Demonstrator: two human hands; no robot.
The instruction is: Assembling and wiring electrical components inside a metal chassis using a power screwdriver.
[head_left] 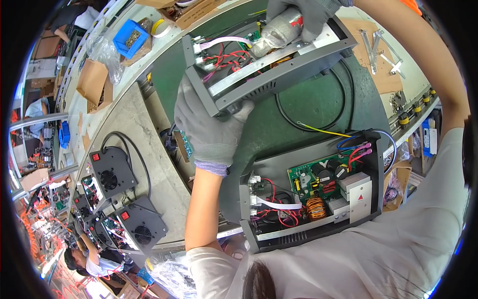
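My left hand [206, 119], in a grey glove, grips the left end of a black metal device housing [271, 84] that is tilted up. Its thumb lies along the near wall; the other fingers are partly hidden. At the far side, my gloved right hand [318, 20] holds a stout grey cylinder [280, 35], which looks wrapped in tape or clear film, over the open housing. Its working end is hidden. Red wires and a white ribbon cable [224, 42] show inside. Closer to me sits a second open housing [311, 236] with a green circuit board [303, 180].
A black power cord [279, 107] loops over the green mat [308, 117]. Metal brackets [371, 52] lie on cardboard at the right. Finished-looking black units [112, 172] stand at the left. A blue parts bin [130, 39] is at the back. Another person [94, 259] works at lower left.
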